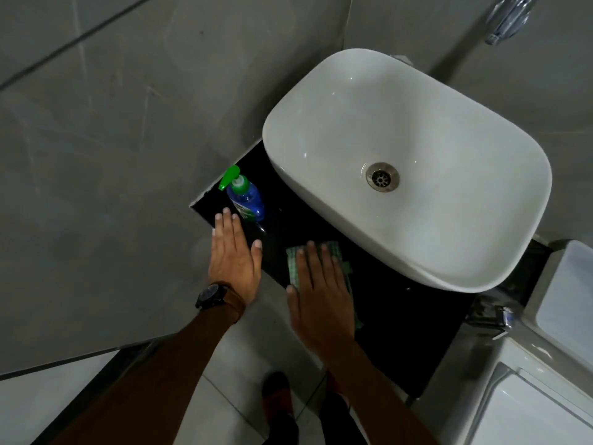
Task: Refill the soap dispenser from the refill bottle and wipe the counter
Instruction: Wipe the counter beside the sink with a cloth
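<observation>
The blue soap dispenser (246,198) with a green pump stands upright at the far left corner of the black counter (394,319). My left hand (233,255) lies flat with straight fingers on the counter's left edge, its fingertips just short of the dispenser. My right hand (319,293) presses flat on a green checked cloth (294,263) spread on the counter in front of the basin. No refill bottle is in view.
A white basin (407,133) sits on the counter and overhangs it to the right. A chrome tap (510,17) sticks out of the grey tiled wall at top right. A white toilet cistern (564,303) stands at right. My feet show on the pale floor below.
</observation>
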Demonstrator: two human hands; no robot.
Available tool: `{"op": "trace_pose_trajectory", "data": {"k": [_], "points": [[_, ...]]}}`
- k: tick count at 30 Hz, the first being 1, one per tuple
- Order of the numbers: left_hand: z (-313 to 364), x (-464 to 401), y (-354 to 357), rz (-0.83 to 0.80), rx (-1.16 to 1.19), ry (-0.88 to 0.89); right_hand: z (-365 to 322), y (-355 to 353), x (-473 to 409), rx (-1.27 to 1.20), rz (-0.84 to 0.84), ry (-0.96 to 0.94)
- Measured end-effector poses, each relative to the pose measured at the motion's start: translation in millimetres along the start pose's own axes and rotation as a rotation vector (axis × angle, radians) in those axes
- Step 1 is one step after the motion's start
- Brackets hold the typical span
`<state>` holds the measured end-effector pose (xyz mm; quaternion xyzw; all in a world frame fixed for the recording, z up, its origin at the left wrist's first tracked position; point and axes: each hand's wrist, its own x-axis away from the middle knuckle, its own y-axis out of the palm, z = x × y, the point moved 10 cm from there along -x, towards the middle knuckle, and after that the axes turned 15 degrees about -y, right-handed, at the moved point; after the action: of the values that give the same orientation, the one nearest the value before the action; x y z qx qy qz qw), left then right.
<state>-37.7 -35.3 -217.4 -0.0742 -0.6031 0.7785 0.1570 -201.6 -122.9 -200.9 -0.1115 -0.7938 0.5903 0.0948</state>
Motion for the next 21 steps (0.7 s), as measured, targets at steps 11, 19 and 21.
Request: {"op": "trace_pose_trajectory", "data": {"k": [11,19,21], "points": [[-1,-1,2,0.003,0.005,0.006,0,-5,-112,-0.006,0.044,-0.109],[-1,-1,1,-0.011,0.005,0.004,-12,-2,-34,-0.014,-0.026,-0.16],[1,1,-1,-0.022,0.017,0.001,-18,5,3,0.01,-0.067,-0.199]]}}
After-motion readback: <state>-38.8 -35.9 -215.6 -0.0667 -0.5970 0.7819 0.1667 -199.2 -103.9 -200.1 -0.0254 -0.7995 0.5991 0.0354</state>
